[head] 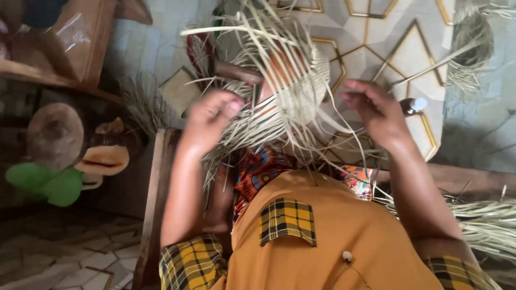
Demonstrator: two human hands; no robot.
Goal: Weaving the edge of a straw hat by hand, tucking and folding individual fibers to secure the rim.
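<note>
Left hand (210, 119) pinches loose straw strands (252, 126); right hand (376, 110) half-curled, grip unclear, beside the half-woven basket (303, 80). Risk: brittle strands may snap or slip, loosening the weave.

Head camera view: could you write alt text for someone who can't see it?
Two bare hands work pale straw strips into a half-woven basket held over the lap; the left hand pinches strands, the right hand hovers beside them. More straw lies at right on a tiled floor.
</note>
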